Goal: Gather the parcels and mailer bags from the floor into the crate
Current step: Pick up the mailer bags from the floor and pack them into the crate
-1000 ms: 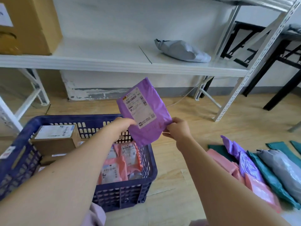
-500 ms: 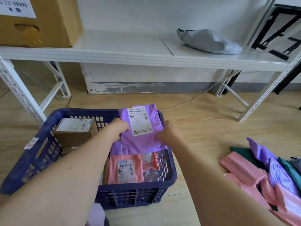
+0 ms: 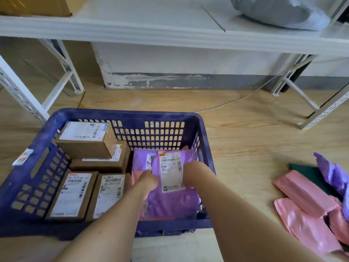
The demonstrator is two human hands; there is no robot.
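A blue plastic crate (image 3: 158, 116) stands on the wooden floor. Several cardboard parcels (image 3: 86, 139) with white labels fill its left half. In its right half lies a purple mailer bag (image 3: 171, 201) with a white label, on top of another purple bag (image 3: 140, 159) and pink ones. My left hand (image 3: 149, 181) grips the top bag's left edge and my right hand (image 3: 194, 172) grips its right edge, both low inside the crate. Pink mailer bags (image 3: 304, 193), a purple mailer (image 3: 332, 173) and a green mailer (image 3: 309, 173) lie on the floor at the right.
A white metal shelf (image 3: 170, 33) runs across the back, with a grey mailer bag (image 3: 279, 10) and a cardboard box (image 3: 37, 5) on it. Its legs (image 3: 22, 91) stand left and right of the crate. A white cable (image 3: 236, 101) trails over the floor.
Both hands have lowered the purple mailer bag from above the crate's rim down into its right half, where it now lies flat. The camera has tilted further down.
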